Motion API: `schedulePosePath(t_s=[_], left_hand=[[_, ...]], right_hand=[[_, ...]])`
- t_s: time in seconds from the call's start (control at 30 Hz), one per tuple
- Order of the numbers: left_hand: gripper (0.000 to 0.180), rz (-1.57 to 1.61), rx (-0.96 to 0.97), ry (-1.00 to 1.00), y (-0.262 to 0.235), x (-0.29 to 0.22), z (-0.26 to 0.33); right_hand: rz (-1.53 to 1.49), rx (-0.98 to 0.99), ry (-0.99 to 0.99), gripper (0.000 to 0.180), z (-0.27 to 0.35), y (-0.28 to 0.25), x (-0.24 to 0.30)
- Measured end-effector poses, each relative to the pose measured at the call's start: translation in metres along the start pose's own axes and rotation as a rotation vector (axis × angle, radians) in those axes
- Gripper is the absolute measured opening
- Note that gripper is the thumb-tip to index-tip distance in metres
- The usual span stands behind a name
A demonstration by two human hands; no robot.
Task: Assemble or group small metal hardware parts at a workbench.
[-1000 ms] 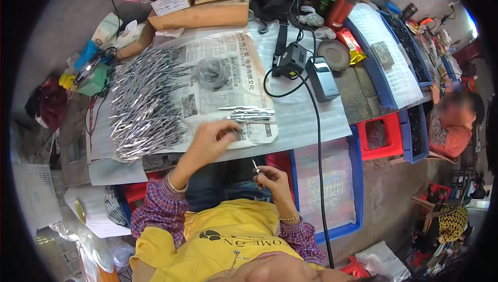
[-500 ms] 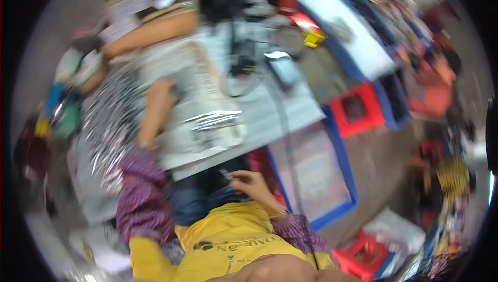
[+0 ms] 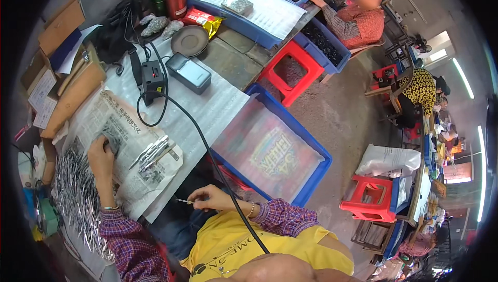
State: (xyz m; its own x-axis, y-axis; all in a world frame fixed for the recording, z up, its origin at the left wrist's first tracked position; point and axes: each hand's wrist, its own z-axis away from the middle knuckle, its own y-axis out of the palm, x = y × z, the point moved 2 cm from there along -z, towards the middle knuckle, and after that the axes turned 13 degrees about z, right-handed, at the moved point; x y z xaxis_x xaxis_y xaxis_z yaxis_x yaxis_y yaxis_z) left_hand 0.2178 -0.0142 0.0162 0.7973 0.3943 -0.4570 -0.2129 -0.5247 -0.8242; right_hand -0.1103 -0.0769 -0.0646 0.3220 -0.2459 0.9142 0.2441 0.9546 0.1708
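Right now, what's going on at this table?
A person is working bare-handed. The right hand holds a slim metal piece beside the table's near edge. The left hand is at a grey wad over the newspaper. A small bunch of metal pieces lies there; a bigger pile sits further left.

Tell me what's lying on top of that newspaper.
On the newspaper lie a small bunch of silvery metal pieces and, at the left hand, something grey, partly hidden. A larger heap of metal pieces covers the paper's left edge, hiding what's beneath.
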Motion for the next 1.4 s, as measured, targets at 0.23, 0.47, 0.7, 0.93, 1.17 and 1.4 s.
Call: schedulePosePath(t_s=[0.23, 0.47, 0.7, 0.93, 1.17, 1.4], left_hand=[[0.013, 0.019, -0.071, 0.004, -0.011, -0.004, 0.001], [0.025, -0.067, -0.097, -0.053, -0.016, -0.012, 0.008], [0.026, -0.075, -0.151, 0.12, -0.052, -0.063, 0.013], [0.016, 0.303, 0.168, 0.502, -0.085, -0.209, 0.022], [0.018, 0.315, 0.294, 0.833, -0.117, -0.27, 0.046], [0.017, 0.105, 0.153, 0.611, -0.122, -0.261, 0.064]], right_hand=[[-0.005, 0.009, 0.033, 0.025, 0.0, 0.002, 0.002], [-0.007, 0.028, 0.032, 0.027, 0.006, -0.002, -0.002], [-0.014, 0.075, 0.055, 0.027, -0.001, 0.002, 0.003], [-0.033, 0.023, 0.091, 0.023, -0.002, 0.001, -0.02], [0.055, -0.005, 0.291, 0.023, 0.0, -0.004, -0.034], [0.05, -0.015, 0.142, 0.021, 0.008, -0.009, 0.012]])
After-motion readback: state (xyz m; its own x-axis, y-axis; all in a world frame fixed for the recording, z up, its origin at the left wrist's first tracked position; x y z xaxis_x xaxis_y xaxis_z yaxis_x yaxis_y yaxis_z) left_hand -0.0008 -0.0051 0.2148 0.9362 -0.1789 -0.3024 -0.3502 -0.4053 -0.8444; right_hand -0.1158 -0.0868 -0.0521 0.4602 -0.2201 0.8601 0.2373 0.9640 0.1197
